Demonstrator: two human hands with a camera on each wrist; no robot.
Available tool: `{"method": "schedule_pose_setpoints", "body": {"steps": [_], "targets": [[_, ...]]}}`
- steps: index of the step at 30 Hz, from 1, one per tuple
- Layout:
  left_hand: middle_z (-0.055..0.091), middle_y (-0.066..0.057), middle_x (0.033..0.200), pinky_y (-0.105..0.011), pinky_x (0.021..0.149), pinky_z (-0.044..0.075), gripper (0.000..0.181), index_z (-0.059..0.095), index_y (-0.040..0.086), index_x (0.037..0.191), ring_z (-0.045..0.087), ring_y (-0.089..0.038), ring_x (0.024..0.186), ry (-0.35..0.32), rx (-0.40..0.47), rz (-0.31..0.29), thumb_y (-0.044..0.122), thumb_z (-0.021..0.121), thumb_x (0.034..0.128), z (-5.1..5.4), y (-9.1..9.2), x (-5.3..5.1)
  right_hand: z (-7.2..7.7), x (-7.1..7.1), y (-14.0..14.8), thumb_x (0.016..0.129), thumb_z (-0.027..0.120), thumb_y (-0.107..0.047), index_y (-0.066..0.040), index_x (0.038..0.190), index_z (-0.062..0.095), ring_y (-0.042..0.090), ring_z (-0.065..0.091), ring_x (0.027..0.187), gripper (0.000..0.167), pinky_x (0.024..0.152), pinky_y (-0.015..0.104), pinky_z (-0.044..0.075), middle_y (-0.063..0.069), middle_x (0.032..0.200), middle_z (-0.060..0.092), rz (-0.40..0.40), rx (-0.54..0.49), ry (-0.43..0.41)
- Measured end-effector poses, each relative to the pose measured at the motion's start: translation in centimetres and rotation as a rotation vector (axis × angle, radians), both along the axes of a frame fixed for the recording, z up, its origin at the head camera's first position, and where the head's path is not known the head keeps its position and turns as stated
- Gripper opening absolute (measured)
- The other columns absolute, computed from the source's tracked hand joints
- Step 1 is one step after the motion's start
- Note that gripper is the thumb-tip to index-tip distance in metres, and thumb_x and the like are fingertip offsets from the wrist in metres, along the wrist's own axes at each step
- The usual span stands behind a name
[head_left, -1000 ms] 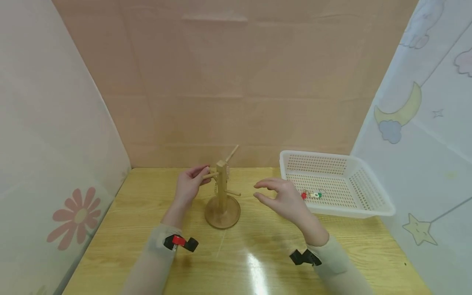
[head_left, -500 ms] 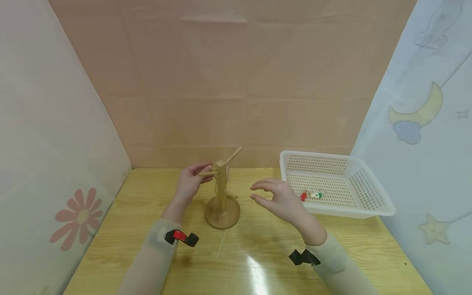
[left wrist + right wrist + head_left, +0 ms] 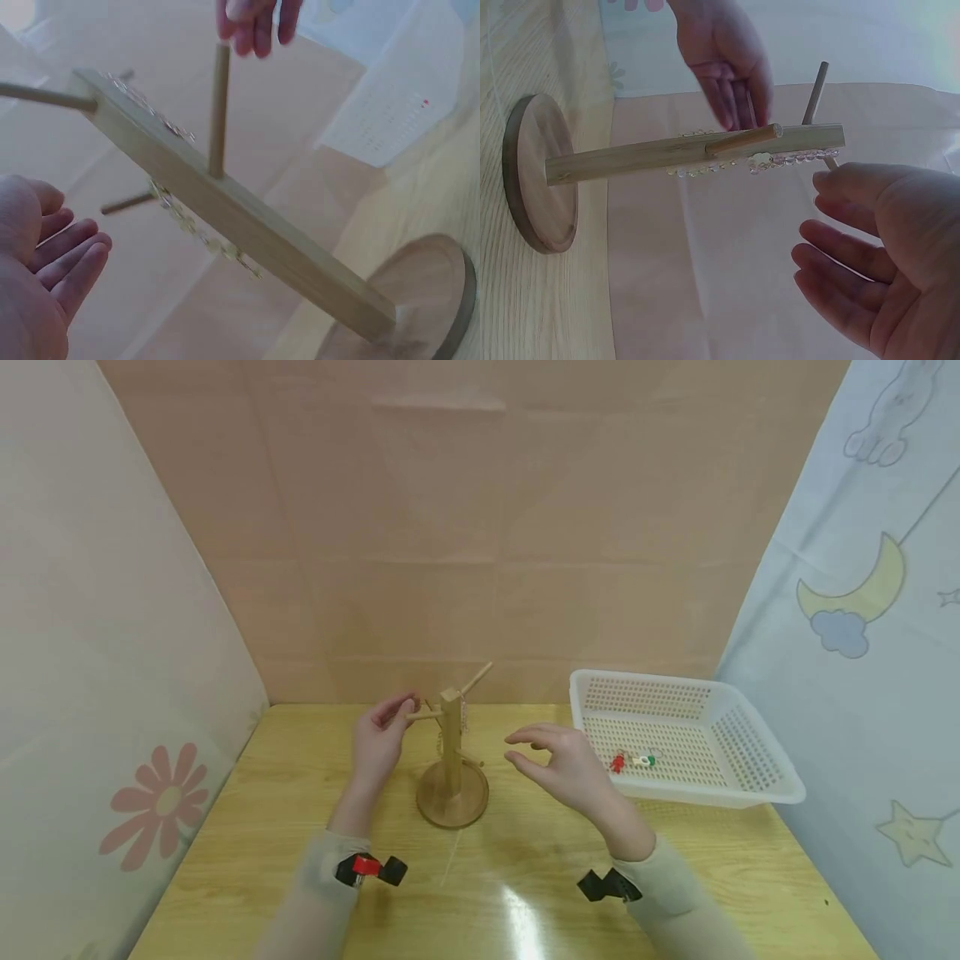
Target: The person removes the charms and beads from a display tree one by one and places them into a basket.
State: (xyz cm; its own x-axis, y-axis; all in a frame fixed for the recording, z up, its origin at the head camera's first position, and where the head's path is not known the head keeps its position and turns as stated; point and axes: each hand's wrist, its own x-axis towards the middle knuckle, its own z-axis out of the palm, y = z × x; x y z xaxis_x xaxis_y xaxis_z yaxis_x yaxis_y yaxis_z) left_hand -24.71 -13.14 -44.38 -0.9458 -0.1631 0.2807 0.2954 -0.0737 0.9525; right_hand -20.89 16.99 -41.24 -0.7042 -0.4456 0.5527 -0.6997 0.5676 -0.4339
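Observation:
A wooden peg stand [image 3: 452, 743] with a round base [image 3: 450, 806] stands upright on the table. A bracelet of pinkish clear beads [image 3: 802, 157] hangs close to its top, and a yellowish beaded bracelet [image 3: 202, 234] hangs from another peg. My left hand [image 3: 377, 742] is at the stand's left side; in the left wrist view its loosely bent fingers [image 3: 75, 259] lie apart from the pegs, holding nothing. Right of the stand, my right hand [image 3: 570, 768] hovers above the table, thumb and fingers spread apart with nothing between them.
A white perforated basket [image 3: 686, 789] sits at the right of the table. Inside lie a small red charm [image 3: 617, 763] and a white-and-green charm [image 3: 643, 761] with rings. A pinkish-brown cloth [image 3: 480, 543] hangs behind, with patterned cloths on both sides.
The stand has turned slightly, its front peg swinging left. My left hand has drawn back a little to the left from the pegs. My right hand has shifted slightly left.

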Motion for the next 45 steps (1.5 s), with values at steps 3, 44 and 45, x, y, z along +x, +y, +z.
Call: {"method": "schedule_pose_setpoints", "body": {"steps": [3,44,45], "targets": [[0.074,-0.026,0.123,-0.039,0.101,0.061,0.032,0.069,-0.014,0.128,0.075,-0.013,0.109,0.093,0.053,0.047,0.012,0.066,0.1087,0.7,0.2,1.6,0.0,-0.1,-0.3,0.096,0.085,-0.023,-0.015,0.113,0.083,0.019,0.077,0.101,0.019,0.077,0.037,0.066,-0.001,0.114,0.08,-0.035,-0.011,-0.012],[0.079,-0.006,0.1,-0.035,0.088,0.066,0.027,0.07,-0.016,0.12,0.079,-0.018,0.097,0.25,0.161,0.102,0.005,0.073,0.103,2.0,1.7,5.3,0.6,-1.2,-4.9,0.098,0.082,-0.017,-0.006,0.114,0.083,0.021,0.078,0.098,0.019,0.085,0.04,0.068,0.007,0.109,0.081,-0.037,-0.161,-0.096],[0.079,-0.006,0.1,-0.035,0.088,0.066,0.026,0.071,-0.016,0.119,0.079,-0.018,0.097,0.249,0.163,0.102,0.005,0.073,0.1029,2.1,1.8,5.3,0.7,-1.1,-4.9,0.098,0.082,-0.016,-0.006,0.114,0.083,0.022,0.078,0.098,0.019,0.085,0.042,0.068,0.007,0.109,0.081,-0.04,-0.17,-0.102]]}}
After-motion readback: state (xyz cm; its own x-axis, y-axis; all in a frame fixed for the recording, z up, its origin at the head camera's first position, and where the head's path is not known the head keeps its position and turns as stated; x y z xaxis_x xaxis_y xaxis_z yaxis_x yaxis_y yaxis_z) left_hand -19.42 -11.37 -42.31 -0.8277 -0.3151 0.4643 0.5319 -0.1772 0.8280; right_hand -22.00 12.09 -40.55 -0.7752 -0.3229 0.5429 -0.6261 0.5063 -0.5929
